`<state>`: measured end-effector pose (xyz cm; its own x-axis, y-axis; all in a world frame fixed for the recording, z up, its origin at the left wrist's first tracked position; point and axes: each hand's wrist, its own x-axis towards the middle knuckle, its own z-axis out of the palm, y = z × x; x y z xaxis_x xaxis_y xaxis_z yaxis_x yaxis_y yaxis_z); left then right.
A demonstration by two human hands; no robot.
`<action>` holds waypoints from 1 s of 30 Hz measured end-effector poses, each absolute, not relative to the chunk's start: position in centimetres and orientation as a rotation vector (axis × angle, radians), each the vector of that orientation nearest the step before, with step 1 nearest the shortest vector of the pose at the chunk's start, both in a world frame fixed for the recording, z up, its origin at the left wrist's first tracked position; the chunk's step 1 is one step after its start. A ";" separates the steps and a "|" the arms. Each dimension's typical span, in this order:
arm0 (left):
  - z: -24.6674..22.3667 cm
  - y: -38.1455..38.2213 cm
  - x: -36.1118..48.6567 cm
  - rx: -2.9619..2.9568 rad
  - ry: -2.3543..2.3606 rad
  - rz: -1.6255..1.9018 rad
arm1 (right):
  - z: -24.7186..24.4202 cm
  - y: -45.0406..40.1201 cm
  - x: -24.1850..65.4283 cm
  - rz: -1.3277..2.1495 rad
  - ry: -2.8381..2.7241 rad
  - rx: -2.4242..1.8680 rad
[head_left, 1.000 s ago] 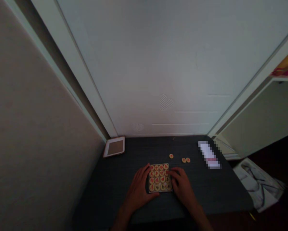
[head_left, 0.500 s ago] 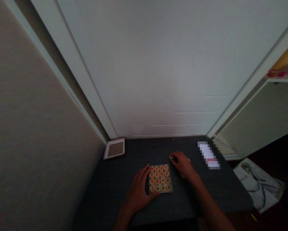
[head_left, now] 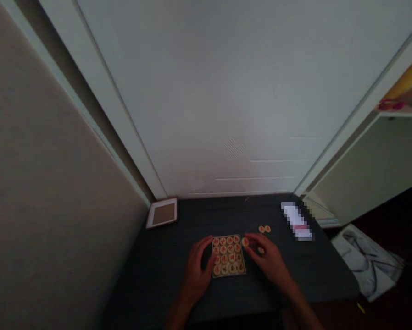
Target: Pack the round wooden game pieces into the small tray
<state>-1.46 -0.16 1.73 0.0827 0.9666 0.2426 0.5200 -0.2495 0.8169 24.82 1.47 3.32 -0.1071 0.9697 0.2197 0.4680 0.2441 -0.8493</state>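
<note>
A square box (head_left: 246, 266) of round Chinese chess pieces, most with red characters and several with dark ones, lies on the dark table. Along its left side rests my left hand (head_left: 199, 266), fingers spread and touching the edge. Between thumb and fingers my right hand (head_left: 268, 257) pinches a red-marked chess piece (head_left: 245, 241), just off the box's upper right corner. One loose chess piece (head_left: 260, 250) lies under the right hand's fingers, partly hidden. Two more pieces (head_left: 264, 229) sit side by side beyond that hand.
A tray-like lid (head_left: 162, 213) with a pale rim stands at the table's back left. At the right lies a blurred-out white and pink object (head_left: 297, 221). A white panel with hearts (head_left: 235, 147) rises behind the table (head_left: 192, 220). A patterned box (head_left: 367, 261) is on the floor at right.
My right hand has come nearer with the chess piece, to beside the box, uncovering the two pieces behind. My left thumb has moved up from the box's lower edge to its left side.
</note>
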 end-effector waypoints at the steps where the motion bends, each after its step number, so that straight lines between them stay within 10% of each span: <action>1: 2.4 -0.3 -0.9 1.792 1.443 1.070 | 3.6 0.5 24.6 0.803 -1.705 -1.308; 30: 5.5 -1.9 3.5 1.422 1.085 0.900 | 4.0 -3.5 20.6 0.764 -1.614 -1.271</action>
